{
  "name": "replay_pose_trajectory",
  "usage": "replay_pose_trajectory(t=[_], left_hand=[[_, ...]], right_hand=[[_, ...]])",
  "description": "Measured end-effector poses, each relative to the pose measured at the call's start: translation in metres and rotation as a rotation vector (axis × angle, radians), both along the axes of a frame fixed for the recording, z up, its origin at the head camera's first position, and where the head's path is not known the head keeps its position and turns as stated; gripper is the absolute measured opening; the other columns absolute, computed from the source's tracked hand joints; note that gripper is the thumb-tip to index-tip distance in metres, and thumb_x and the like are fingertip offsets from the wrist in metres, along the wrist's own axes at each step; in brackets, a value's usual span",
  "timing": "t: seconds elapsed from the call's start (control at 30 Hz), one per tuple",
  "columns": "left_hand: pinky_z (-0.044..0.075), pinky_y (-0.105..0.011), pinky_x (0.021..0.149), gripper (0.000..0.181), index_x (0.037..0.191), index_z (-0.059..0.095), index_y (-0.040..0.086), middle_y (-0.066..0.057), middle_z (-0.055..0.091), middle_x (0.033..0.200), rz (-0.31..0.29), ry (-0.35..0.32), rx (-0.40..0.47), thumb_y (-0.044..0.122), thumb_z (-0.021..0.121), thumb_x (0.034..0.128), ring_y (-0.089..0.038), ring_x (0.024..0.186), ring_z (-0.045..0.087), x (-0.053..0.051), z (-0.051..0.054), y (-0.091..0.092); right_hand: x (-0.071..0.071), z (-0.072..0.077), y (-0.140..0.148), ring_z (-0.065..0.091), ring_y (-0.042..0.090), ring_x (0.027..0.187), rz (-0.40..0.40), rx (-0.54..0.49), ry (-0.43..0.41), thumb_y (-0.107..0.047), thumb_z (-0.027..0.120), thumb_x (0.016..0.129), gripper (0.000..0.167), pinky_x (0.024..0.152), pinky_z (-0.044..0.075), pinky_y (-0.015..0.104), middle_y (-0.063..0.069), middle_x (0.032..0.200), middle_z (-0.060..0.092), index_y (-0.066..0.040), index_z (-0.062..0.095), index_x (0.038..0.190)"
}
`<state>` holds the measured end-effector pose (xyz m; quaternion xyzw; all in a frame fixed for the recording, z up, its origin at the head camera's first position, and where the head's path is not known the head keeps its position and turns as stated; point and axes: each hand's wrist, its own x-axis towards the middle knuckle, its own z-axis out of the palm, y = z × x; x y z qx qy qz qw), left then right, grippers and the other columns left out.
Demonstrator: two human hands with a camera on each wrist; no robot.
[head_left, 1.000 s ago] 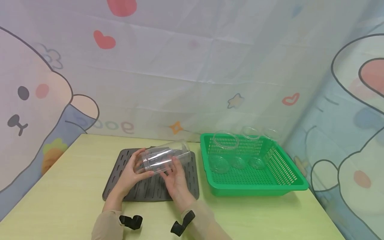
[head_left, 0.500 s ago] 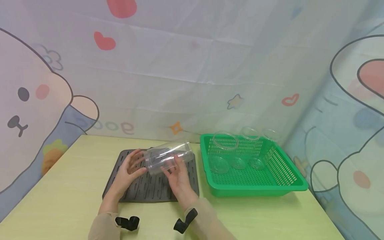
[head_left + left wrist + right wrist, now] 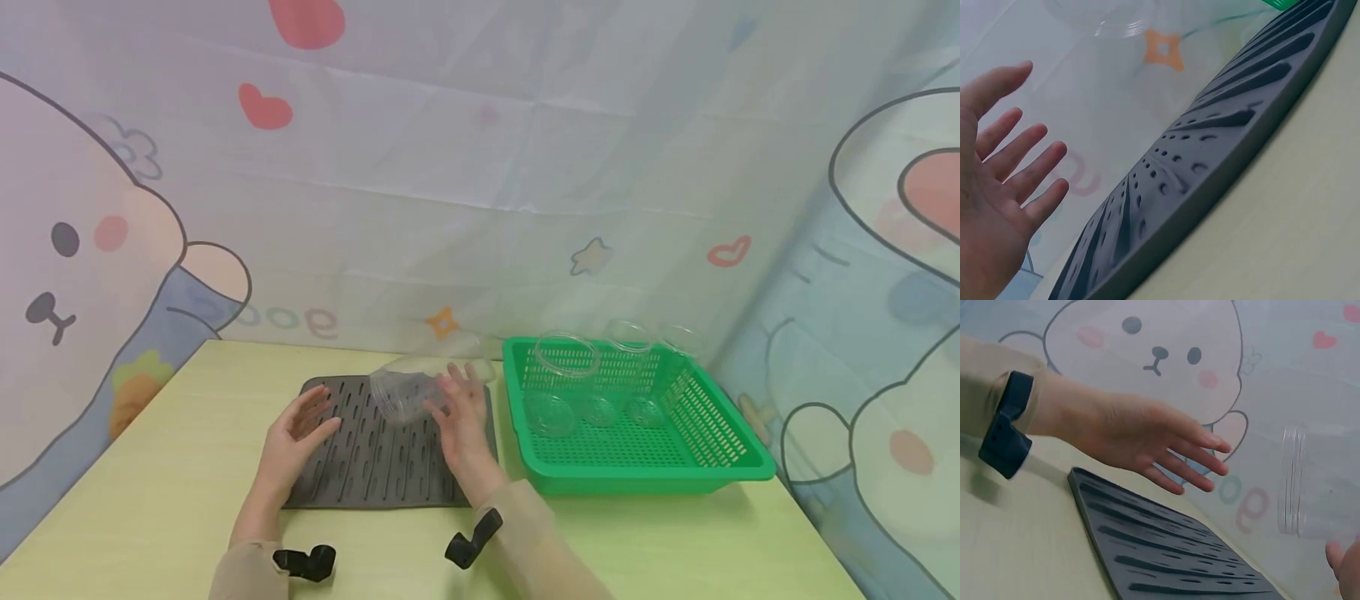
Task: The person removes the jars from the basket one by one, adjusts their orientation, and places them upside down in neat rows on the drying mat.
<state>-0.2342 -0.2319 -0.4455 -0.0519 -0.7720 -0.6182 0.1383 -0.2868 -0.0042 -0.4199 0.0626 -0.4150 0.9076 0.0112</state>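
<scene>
1. Beige sleeves [image 3: 547, 546] come nearest to us, each with a black wrist-mounted device [image 3: 307, 563] strapped at the cuff; noon points straight ahead.
2. Beyond them, at eight o'clock from the jar, we see the left hand [image 3: 292, 433], its fingers spread and slightly bent, holding nothing and apart from the jar.
3. At five o'clock from the jar, we find the right hand [image 3: 463, 425] gripping it, fingers and thumb around its side.
4. Under both hands we have a dark grey rectangular mat [image 3: 375, 467] with rounded corners and rows of slots, lying flat on a pale yellow table [image 3: 150, 442].
5. Above the mat's far half, we see the clear plastic cylindrical jar [image 3: 411, 382] tilted in the air, its ridged mouth toward eight o'clock and its base toward two.
6. At three o'clock from the mat sits a green plastic slotted basket [image 3: 648, 473], where we count three clear round containers [image 3: 551, 415] standing upright.
7. Farthest off, we face a pale cloth backdrop [image 3: 420, 150] printed with red hearts toward ten o'clock.
</scene>
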Motion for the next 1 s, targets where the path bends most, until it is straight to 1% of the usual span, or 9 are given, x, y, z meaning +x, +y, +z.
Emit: replay_pose_trajectory(t=[0.17,0.3,0.4,0.47,0.53,0.63,0.77,0.87,1.0], left_hand=[[0.04,-0.007,0.101,0.061,0.148,0.038,0.003,-0.021,0.042,0.148,0.062,0.007,-0.023,0.021,0.064,0.0957,0.014,0.115,0.045,0.001,-0.007,-0.01],[0.041,-0.006,0.101,0.061,0.147,0.038,0.003,-0.02,0.043,0.148,0.119,-0.008,-0.044,0.02,0.066,0.095,0.016,0.113,0.044,0.001,-0.009,-0.018],[0.042,-0.015,0.107,0.062,0.147,0.038,0.003,-0.02,0.044,0.148,0.165,-0.038,-0.064,0.02,0.066,0.0947,0.013,0.115,0.044,0.001,-0.009,-0.022],[0.04,-0.026,0.113,0.062,0.148,0.038,0.003,-0.02,0.043,0.148,0.175,-0.053,-0.072,0.02,0.066,0.0948,0.002,0.121,0.048,0.002,-0.009,-0.024],[0.036,-0.04,0.116,0.063,0.148,0.037,0.002,-0.02,0.042,0.149,0.175,-0.064,-0.075,0.019,0.066,0.0948,-0.015,0.129,0.048,0.002,-0.01,-0.026],[0.033,-0.049,0.117,0.063,0.148,0.036,0.001,-0.021,0.041,0.15,0.178,-0.078,-0.08,0.016,0.065,0.0948,-0.032,0.135,0.041,0.002,-0.012,-0.029],[0.034,-0.047,0.117,0.062,0.148,0.036,0.003,-0.019,0.041,0.151,0.2,-0.1,-0.071,0.015,0.065,0.0949,-0.031,0.135,0.041,0.0,-0.014,-0.031],[0.034,-0.046,0.117,0.062,0.148,0.037,0.003,-0.017,0.041,0.151,0.214,-0.108,-0.043,0.014,0.065,0.0948,-0.028,0.133,0.041,-0.001,-0.014,-0.032],[0.034,-0.045,0.117,0.06,0.148,0.038,0.002,-0.017,0.042,0.15,0.256,-0.137,-0.005,0.01,0.064,0.0947,-0.027,0.132,0.042,-0.001,-0.014,-0.032]], right_hand=[[-0.007,-0.002,0.002,0.031,0.039,0.143,-0.149,0.086,0.045,-0.008,0.065,0.085,0.086,0.114,0.037,0.051,0.02,0.157,0.027,-0.006,0.015,0.155],[-0.012,-0.004,0.005,0.03,0.036,0.144,-0.241,0.151,0.073,-0.006,0.071,0.083,0.085,0.117,0.034,0.05,0.019,0.156,0.03,-0.005,0.022,0.152],[-0.014,-0.005,0.007,0.03,0.034,0.145,-0.3,0.213,0.084,-0.008,0.076,0.08,0.086,0.119,0.03,0.052,0.017,0.155,0.032,-0.008,0.026,0.15],[-0.017,-0.006,0.008,0.028,0.033,0.145,-0.33,0.249,0.097,-0.009,0.079,0.078,0.091,0.12,0.026,0.053,0.016,0.155,0.032,-0.01,0.025,0.151],[-0.018,-0.006,0.009,0.027,0.034,0.146,-0.354,0.286,0.126,-0.009,0.081,0.077,0.095,0.121,0.023,0.053,0.017,0.156,0.031,-0.01,0.023,0.152],[-0.021,-0.01,0.01,0.023,0.036,0.147,-0.388,0.348,0.191,-0.008,0.082,0.077,0.099,0.122,0.02,0.054,0.017,0.158,0.028,-0.008,0.02,0.154],[-0.026,-0.014,0.011,0.025,0.035,0.146,-0.446,0.462,0.26,-0.007,0.081,0.077,0.097,0.12,0.024,0.055,0.014,0.157,0.03,-0.011,0.022,0.154],[-0.029,-0.016,0.012,0.027,0.035,0.145,-0.46,0.519,0.255,-0.008,0.081,0.077,0.096,0.118,0.026,0.057,0.014,0.156,0.03,-0.012,0.023,0.154],[-0.032,-0.015,0.014,0.022,0.035,0.148,-0.446,0.555,0.195,-0.011,0.082,0.079,0.099,0.12,0.022,0.057,0.013,0.159,0.026,-0.011,0.019,0.155]])
